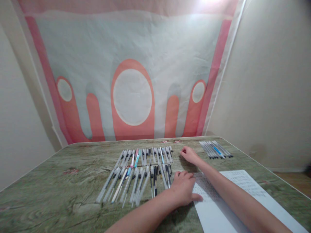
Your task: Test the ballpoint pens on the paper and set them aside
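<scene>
My left hand (pixel 183 187) lies palm down, fingers stretched forward and thumb spread out to the right over the left edge of a written sheet of paper (pixel 233 181). Just left of its fingers is the right end of the nearer row of pens (pixel 136 186), mostly clear-barrelled with dark parts. Farther off, my right hand (pixel 190 155) is over the table with its fingers curled together; whether they hold something small is hidden. It is apart from the right end of the far row of pens (pixel 145 157). My right forearm crosses above the paper.
A separate group of pens (pixel 213 149), one of them blue, lies side by side at the back right of the wood-patterned table (pixel 60 191). Behind the table's far edge hangs a grey and coral printed backdrop (pixel 97 48). Plain walls stand on both sides.
</scene>
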A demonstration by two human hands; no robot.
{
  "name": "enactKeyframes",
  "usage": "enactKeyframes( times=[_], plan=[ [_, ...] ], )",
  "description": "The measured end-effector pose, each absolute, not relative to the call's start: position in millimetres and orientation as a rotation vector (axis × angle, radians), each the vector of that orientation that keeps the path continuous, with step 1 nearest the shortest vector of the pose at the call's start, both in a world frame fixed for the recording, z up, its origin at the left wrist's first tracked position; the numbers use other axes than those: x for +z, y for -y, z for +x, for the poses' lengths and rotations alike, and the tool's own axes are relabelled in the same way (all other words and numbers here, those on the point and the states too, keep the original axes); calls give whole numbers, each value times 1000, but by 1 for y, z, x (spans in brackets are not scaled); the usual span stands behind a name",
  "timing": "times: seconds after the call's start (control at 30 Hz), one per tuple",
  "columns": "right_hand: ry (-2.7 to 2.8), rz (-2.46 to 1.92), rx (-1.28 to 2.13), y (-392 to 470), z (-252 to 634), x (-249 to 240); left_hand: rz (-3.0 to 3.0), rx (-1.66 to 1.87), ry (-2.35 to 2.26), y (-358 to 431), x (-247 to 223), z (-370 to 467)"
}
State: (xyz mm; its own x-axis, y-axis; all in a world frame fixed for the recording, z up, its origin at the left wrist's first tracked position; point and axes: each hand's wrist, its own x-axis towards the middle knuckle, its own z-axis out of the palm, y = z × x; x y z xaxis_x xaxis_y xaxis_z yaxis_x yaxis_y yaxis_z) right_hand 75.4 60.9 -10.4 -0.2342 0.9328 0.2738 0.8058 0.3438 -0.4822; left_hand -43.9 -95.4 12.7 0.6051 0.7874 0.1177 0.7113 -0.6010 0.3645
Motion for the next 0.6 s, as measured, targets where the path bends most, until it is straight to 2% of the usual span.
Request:
enactKeyframes(
  times=[0.2,0.47,0.6],
  plan=[
    [2148,-1331,385,-50,33,-16,2563,452,-1243,93,19,-45],
    [2201,-1467,308,-41,26,-15,2426,602,-1369,67,32,-75],
    [2264,-1504,309,-41,27,-11,2365,508,-1399,61,44,-89]
  ],
)
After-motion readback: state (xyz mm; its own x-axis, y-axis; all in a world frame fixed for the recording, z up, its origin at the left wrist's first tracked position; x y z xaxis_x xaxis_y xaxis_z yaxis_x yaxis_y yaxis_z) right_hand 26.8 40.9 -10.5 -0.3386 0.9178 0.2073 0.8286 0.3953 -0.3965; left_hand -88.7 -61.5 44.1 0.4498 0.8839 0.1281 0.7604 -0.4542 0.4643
